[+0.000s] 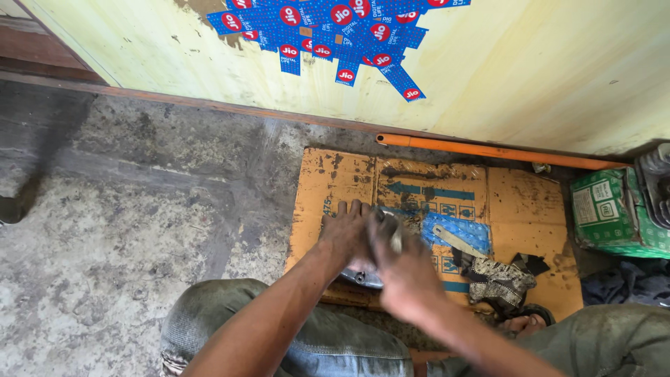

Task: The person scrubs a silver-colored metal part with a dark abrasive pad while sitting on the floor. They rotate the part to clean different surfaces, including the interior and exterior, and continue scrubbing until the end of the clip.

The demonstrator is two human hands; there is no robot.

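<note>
head view, looking down on a person sitting on a concrete floor (125, 209). the left hand (347, 234) is lying flat, fingers spread, pressing down on a grey metal part (368, 278) that is resting on the near left portion of a flattened, oil-stained cardboard sheet (328, 181). the right hand (401, 269) is crossing over the left and appearing motion-blurred; it is seeming to grip a small pale object near the metal part, but whether it is clenching or merely touching cannot be told. a flat metal spanner (457, 241) is lying on the cardboard just right of the hands, beside a dirty patterned rag (501, 283). an orange pipe (488, 150) is running along the base of the pale yellow wall (544, 70). a green box (614, 213) is sitting at the right edge.
</note>
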